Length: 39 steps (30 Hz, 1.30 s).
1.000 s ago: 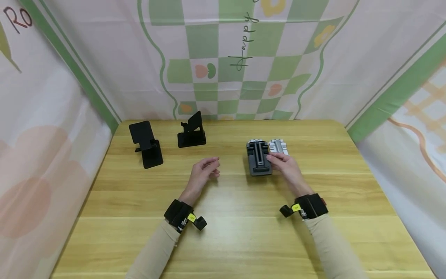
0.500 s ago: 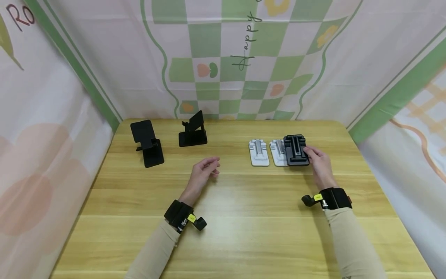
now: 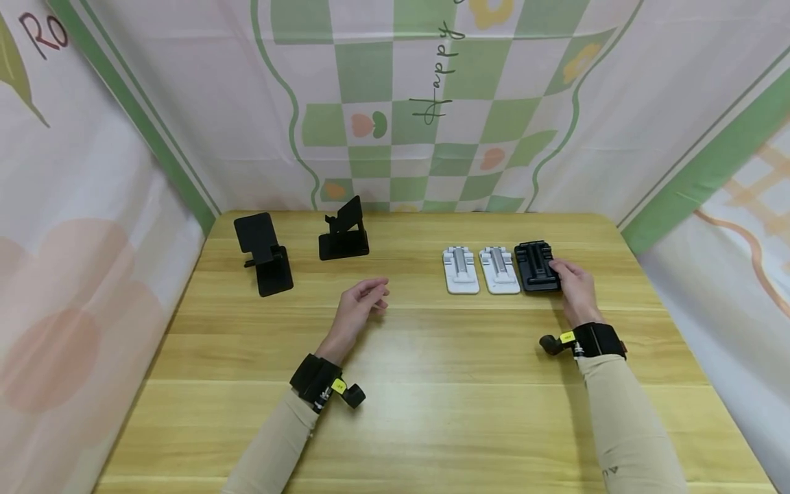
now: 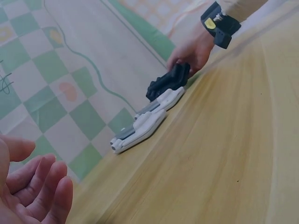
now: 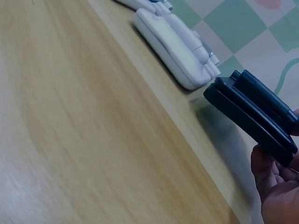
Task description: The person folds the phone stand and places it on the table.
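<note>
My right hand pinches a folded black phone stand by its right edge. In the right wrist view the stand is tilted, with its shadow on the wood below. Just left of it, two folded white phone stands, a nearer one and another, lie flat side by side. My left hand holds nothing, its fingers loosely curled over the middle of the table; the left wrist view shows its palm turned up.
On the left of the wooden table stand two unfolded black phone stands, one at the far left and one farther back. A printed curtain hangs right behind the table's back edge.
My right hand has carried the black stand rightward, over the white stands, to the right of both, uncovering them. The left hand has stayed where it was.
</note>
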Each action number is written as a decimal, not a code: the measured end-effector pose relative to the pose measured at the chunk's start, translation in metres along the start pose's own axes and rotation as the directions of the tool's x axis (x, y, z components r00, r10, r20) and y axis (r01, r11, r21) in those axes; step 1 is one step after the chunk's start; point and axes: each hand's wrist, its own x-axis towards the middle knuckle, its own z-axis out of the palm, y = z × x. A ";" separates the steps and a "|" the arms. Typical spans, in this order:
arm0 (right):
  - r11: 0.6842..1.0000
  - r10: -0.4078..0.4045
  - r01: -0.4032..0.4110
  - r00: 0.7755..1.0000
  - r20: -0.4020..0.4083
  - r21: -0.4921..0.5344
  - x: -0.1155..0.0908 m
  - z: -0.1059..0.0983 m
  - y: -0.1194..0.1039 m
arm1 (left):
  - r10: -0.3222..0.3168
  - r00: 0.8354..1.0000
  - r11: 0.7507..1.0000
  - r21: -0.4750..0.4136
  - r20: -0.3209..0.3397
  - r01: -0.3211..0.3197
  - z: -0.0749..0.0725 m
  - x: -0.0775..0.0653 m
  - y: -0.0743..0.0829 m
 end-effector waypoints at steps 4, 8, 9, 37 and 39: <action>0.994 0.002 -0.004 1.000 -0.018 -0.112 0.002 0.002 0.000 | -0.007 1.000 1.000 -0.004 0.005 0.007 0.000 -0.001 -0.001; 0.959 -0.045 0.041 0.999 -0.009 -0.279 0.004 0.003 0.000 | -0.010 1.000 1.000 -0.010 0.006 0.010 0.000 -0.002 -0.001; 0.945 -0.062 0.057 0.998 -0.006 -0.322 0.005 0.003 0.000 | -0.011 1.000 1.000 -0.008 0.003 0.012 0.000 -0.002 -0.001; 0.654 -0.393 0.219 0.916 -0.079 -0.724 0.001 0.015 0.006 | -0.019 0.999 1.000 0.023 -0.037 0.020 -0.003 -0.005 -0.002; 0.658 -0.393 0.215 0.916 -0.085 -0.722 0.002 0.015 0.007 | -0.023 0.999 0.999 0.029 -0.038 0.024 -0.004 -0.004 -0.002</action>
